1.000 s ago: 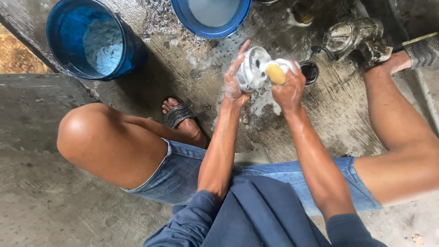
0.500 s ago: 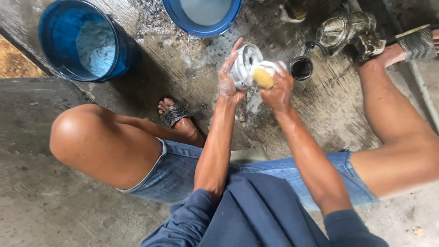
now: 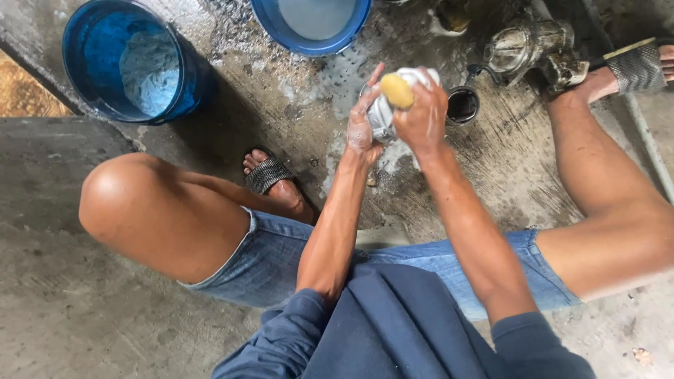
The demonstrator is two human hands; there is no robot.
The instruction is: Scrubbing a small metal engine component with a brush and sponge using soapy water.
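I squat on a wet concrete floor. My left hand (image 3: 363, 125), covered in suds, holds a small shiny metal cup (image 3: 382, 116) from the left side. My right hand (image 3: 423, 116) grips a yellow sponge (image 3: 397, 90) and presses it against the top of the cup. White foam coats the cup and drips onto the floor below it.
A blue bucket (image 3: 91, 63) with soapy water stands at the upper left. A blue basin (image 3: 281, 28) sits at the top centre. A dark metal cup (image 3: 463, 105) and a metal kettle (image 3: 523, 45) stand to the right. My sandalled feet (image 3: 267, 174) rest on the floor.
Both hands with the cup and sponge stay together; the sponge has shifted from the cup's right side to over its top. The camera view has drifted slightly.
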